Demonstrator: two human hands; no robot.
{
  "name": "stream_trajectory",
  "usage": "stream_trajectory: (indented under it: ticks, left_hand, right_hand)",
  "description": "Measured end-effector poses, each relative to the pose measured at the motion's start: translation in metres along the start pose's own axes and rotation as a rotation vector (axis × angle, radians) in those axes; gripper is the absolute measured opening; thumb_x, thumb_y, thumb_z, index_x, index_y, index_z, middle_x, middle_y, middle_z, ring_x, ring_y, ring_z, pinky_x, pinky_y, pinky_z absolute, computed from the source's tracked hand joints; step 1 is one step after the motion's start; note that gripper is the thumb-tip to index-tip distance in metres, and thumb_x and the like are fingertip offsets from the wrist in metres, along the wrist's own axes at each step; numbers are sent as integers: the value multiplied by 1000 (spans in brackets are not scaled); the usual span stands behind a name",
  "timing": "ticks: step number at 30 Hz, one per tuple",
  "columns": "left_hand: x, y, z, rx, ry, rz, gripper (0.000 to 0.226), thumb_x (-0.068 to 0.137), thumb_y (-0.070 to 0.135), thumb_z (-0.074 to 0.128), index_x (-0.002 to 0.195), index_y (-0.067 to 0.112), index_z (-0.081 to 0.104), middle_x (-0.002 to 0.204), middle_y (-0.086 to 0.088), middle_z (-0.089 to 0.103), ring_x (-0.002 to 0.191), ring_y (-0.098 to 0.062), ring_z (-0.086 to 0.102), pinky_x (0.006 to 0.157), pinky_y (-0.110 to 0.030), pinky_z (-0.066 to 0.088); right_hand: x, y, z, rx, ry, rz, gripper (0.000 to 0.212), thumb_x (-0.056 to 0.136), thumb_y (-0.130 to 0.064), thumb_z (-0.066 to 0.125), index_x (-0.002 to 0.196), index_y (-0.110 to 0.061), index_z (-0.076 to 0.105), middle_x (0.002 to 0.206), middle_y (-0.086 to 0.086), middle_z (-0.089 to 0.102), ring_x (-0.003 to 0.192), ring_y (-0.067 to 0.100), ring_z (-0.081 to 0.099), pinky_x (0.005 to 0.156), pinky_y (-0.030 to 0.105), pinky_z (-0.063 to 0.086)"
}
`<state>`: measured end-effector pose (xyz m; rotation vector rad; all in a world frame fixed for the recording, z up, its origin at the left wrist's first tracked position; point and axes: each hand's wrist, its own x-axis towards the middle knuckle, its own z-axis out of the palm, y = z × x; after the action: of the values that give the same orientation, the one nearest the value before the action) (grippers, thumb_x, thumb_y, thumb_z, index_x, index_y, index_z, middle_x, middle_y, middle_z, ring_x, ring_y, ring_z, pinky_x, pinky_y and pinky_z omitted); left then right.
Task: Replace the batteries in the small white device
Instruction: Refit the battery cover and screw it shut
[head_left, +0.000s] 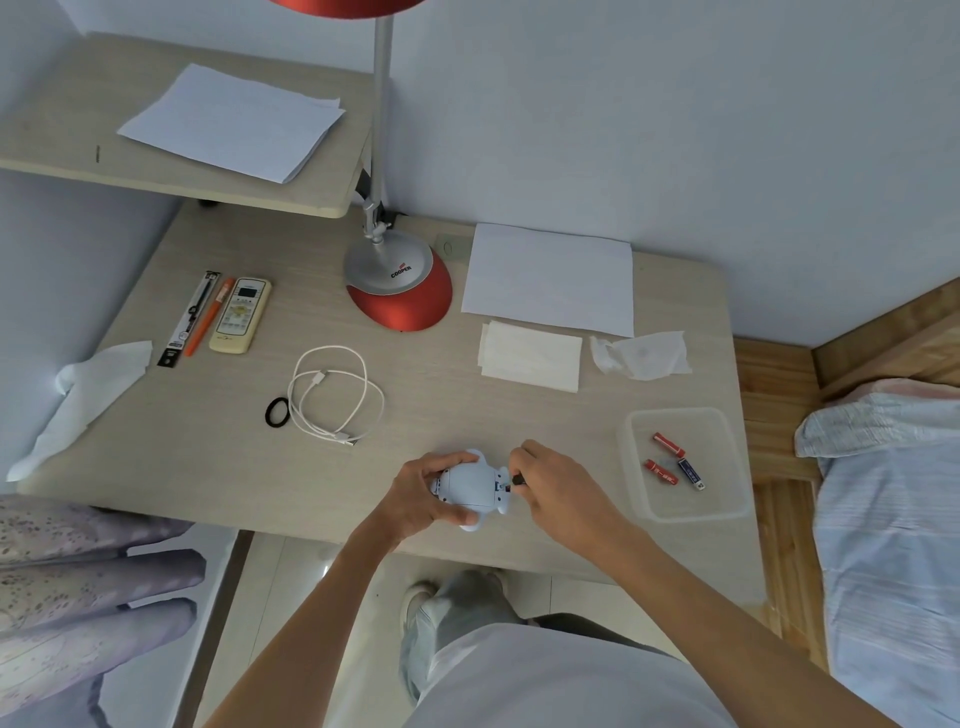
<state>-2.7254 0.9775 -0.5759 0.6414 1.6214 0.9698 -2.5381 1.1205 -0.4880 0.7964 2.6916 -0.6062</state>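
Note:
The small white device (470, 486) lies near the front edge of the wooden desk (218, 447). My left hand (426, 491) grips it from the left, fingers curled over its top and underside. My right hand (553, 483) pinches a small dark object, probably a battery (518, 480), at the device's right end, where an opening shows. A clear plastic tray (639, 499) to the right holds two red batteries (667, 443) (661, 472) and a blue battery (691, 473).
A red and silver desk lamp (397, 291) stands at the back. A coiled white cable (335, 400), black hair tie (277, 412), remote control (240, 315), pens, tissues (530, 356) and paper sheets (550, 278) lie about. A bed (888, 519) is at right.

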Motion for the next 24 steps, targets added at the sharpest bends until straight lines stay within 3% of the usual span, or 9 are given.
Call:
stream_trajectory:
  ticks: [3, 6, 8, 11, 14, 18, 21, 24]
  left_hand:
    - [0, 0, 0, -7, -4, -1, 82, 54, 10, 107, 125, 39, 78, 135, 5, 63, 121, -17, 63, 90, -26, 61]
    - [1, -1, 1, -13, 2, 2, 82, 53, 10, 108, 123, 41, 78, 135, 4, 64, 121, -18, 63, 87, -25, 60]
    - [1, -2, 2, -17, 9, 5, 82, 53, 10, 108, 122, 43, 79, 135, 3, 64, 121, -19, 64, 87, -25, 60]
    - [1, -3, 1, -25, 11, 2, 82, 52, 11, 108, 122, 43, 78, 135, 3, 64, 121, -18, 64, 87, -23, 60]
    - [2, -4, 0, -27, 3, -1, 83, 53, 11, 108, 124, 41, 78, 135, 4, 64, 122, -18, 64, 88, -23, 59]
    - [2, -5, 0, -18, 2, 2, 83, 53, 11, 108, 125, 41, 78, 135, 3, 64, 122, -18, 64, 87, -21, 58]
    - [3, -5, 0, -21, -5, 4, 83, 53, 11, 108, 125, 41, 78, 135, 2, 63, 122, -19, 64, 89, -23, 59]
    - [3, -5, -1, -27, -5, 5, 83, 53, 10, 108, 125, 40, 78, 134, 1, 63, 122, -20, 63, 89, -24, 60]
  right_hand:
    - [2, -2, -4, -5, -10, 27, 10, 105, -22, 63, 102, -14, 56, 97, 1, 56, 76, 20, 57, 66, 36, 51]
    - [5, -1, -9, -87, -48, 87, 39, 110, -42, 53, 83, -14, 50, 75, -1, 44, 70, 22, 52, 60, 32, 38]
    - [6, -2, -9, -159, -45, 78, 43, 112, -40, 50, 78, -14, 46, 71, -2, 37, 70, 22, 48, 60, 32, 36]
    - [11, -7, -8, -185, -33, 46, 30, 109, -25, 58, 83, -16, 45, 71, -3, 35, 67, 20, 45, 58, 31, 33]
    - [12, -13, -9, -180, -23, 13, 23, 104, -17, 62, 88, -16, 45, 80, 1, 45, 70, 22, 47, 63, 34, 37]
    - [10, -19, -13, -167, -50, -29, 12, 96, -5, 64, 105, -11, 57, 96, 8, 58, 73, 23, 47, 66, 35, 37]
    - [7, -18, -14, -158, -31, -37, 13, 95, -5, 63, 107, -11, 62, 98, 6, 62, 72, 23, 51, 64, 35, 39]
    - [4, -9, -12, -89, 62, 63, 8, 99, -17, 63, 98, -16, 70, 93, 0, 67, 75, 22, 63, 66, 37, 54]
